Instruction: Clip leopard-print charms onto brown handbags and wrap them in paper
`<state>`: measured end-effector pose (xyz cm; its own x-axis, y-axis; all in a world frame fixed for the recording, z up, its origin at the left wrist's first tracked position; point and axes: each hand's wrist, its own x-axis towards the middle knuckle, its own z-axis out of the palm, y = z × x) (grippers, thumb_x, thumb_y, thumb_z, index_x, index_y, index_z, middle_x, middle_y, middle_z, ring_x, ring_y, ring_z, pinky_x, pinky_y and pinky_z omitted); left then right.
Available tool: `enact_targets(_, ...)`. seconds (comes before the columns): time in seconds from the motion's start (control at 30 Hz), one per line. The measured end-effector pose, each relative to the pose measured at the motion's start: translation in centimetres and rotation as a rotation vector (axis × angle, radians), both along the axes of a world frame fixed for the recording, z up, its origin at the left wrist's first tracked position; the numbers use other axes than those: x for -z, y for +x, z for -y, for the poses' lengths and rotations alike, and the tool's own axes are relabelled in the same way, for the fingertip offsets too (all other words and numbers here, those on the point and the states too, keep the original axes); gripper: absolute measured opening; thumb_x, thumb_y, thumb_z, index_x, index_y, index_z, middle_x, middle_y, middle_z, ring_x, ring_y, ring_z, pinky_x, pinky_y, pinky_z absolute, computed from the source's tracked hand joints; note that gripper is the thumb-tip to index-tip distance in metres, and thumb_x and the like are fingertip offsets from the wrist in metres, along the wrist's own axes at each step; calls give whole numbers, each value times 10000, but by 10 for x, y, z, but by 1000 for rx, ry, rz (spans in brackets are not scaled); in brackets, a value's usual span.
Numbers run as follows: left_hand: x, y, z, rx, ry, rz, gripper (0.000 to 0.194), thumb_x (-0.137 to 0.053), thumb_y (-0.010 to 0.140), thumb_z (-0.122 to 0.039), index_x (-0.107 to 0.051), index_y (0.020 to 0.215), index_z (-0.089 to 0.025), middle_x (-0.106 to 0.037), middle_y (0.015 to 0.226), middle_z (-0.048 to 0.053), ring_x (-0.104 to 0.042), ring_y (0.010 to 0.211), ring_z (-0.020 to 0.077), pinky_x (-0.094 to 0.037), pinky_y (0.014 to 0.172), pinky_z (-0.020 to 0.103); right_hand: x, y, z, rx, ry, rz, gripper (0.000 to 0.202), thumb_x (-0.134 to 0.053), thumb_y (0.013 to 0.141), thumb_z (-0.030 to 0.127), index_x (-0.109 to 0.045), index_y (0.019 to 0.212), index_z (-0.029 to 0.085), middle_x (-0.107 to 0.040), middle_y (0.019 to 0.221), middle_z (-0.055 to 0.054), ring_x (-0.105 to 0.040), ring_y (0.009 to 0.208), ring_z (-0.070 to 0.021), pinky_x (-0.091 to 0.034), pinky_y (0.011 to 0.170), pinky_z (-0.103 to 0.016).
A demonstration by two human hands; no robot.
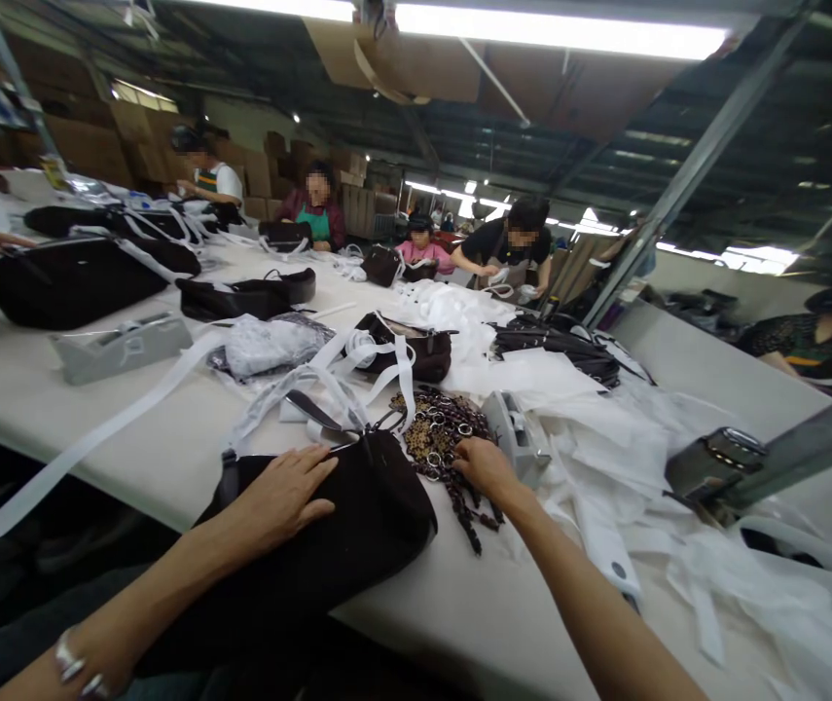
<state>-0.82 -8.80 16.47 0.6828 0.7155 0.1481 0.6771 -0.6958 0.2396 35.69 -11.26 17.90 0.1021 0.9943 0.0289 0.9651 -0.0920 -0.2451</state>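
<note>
My left hand (285,495) lies flat, fingers spread, on top of a dark brown bag (372,526) at the near edge of the long white table (36,389). My right hand (485,465) reaches into a pile of dark braided straps with metal rings (437,433) just right of the bag; its fingers curl onto the pile, and whether they grip a strap is hidden. White wrapping strips (343,375) trail from the bag's handle.
A grey tape dispenser (514,433) stands right of the pile, another one (120,346) at left. White wrapping sheets (605,448) cover the right side. More dark bags (65,277) lie further up the table, where several other people sit and work.
</note>
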Motion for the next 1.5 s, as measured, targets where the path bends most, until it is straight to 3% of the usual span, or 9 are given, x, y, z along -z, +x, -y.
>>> enact_targets(0.2,-24,-7,50,30,-78,165,457,-550,912,-440,-543,1350,-308,-514,1448,46,-456,1340,274,-343,1139,462,20,2,-15,51,-38,21,69,-626,733,127,-688,710,148,-656,1022,-140,-608,972,-258,-426,827,-328)
enact_targets(0.43,-35,18,74,-18,-338,445,337,-517,936,-330,-610,1257,-284,-579,1371,55,-519,1273,240,-391,1107,419,-22,29,-10,81,43,-237,265,-438,897,345,-628,918,161,-663,833,-52,-596,776,-187,-464,725,-310)
enact_targets(0.5,-44,32,73,2,-411,544,319,-517,934,-314,-617,1234,-268,-604,1329,56,-543,1238,225,-398,1094,394,-39,24,0,63,69,-481,304,-439,904,416,-605,983,173,-673,890,-47,-594,757,-171,-476,686,-294)
enact_targets(0.63,-59,61,74,-19,-514,750,363,-556,900,-268,-587,1260,-237,-618,1273,67,-583,1152,211,-456,1006,346,-68,-10,31,11,32,-1233,324,-707,772,451,-629,967,204,-665,932,-29,-584,723,-133,-472,643,-256)
enact_targets(0.77,-62,80,77,-91,-649,893,429,-571,891,-287,-542,1314,-223,-683,1032,49,-641,915,183,-507,824,300,-77,-56,62,-69,-105,-1517,282,-762,767,385,-656,950,199,-649,880,-15,-606,701,-111,-498,679,-259)
enact_targets(0.83,-61,82,79,-79,-730,926,411,-560,902,-312,-553,1304,-226,-693,932,29,-636,821,170,-503,752,284,-75,-75,72,-113,-162,-1563,246,-746,793,364,-661,946,191,-650,859,-17,-611,700,-110,-503,683,-257)
enact_targets(0.97,-64,75,85,-45,-804,988,302,-563,903,-325,-642,1163,-194,-715,1026,46,-647,899,186,-492,791,280,-66,-100,81,-134,-224,-1641,227,-753,794,344,-673,938,188,-648,814,-11,-605,698,-103,-495,666,-229)
enact_targets(1.13,-68,59,92,-210,-558,872,180,-615,860,-295,-717,971,-196,-717,961,39,-632,956,212,-444,903,315,-58,-115,82,-83,-227,-1684,251,-789,751,346,-676,912,190,-653,865,-2,-572,674,-80,-470,631,-199)
enact_targets(1.5,-66,43,99,-171,-602,942,194,-637,845,-283,-685,1004,-182,-714,968,34,-642,934,204,-458,878,289,-56,-135,88,-198,-59,-1211,283,-675,827,449,-674,949,194,-669,864,-25,-584,794,-154,-480,725,-267)
